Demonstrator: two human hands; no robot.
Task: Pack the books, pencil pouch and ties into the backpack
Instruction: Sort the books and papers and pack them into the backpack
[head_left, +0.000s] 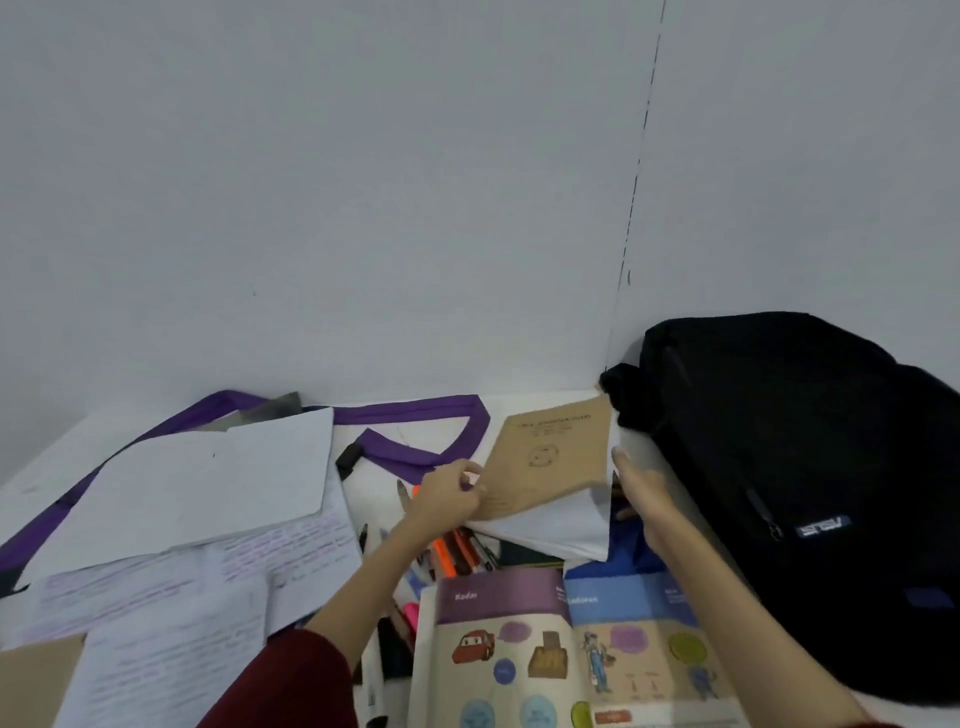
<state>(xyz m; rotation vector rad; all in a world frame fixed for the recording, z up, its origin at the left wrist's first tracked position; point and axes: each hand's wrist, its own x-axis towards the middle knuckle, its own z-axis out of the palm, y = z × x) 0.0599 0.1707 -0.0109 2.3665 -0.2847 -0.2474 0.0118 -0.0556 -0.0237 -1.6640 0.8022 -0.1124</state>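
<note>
Your left hand (451, 493) pinches the brown notebook's (553, 457) near-left edge, lifting it toward the black backpack (789, 467) at right. Your right hand (641, 493), fingers straight, steadies its right side to guide it in.

Matt black cloth backpack (789, 467), matt brown paper book cover (550, 452), glossy picture book (561, 649), purple cloth strap (415, 410)

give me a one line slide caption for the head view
Both hands hold a brown-covered notebook beside the black backpack, above scattered pens and an open picture book.
</note>
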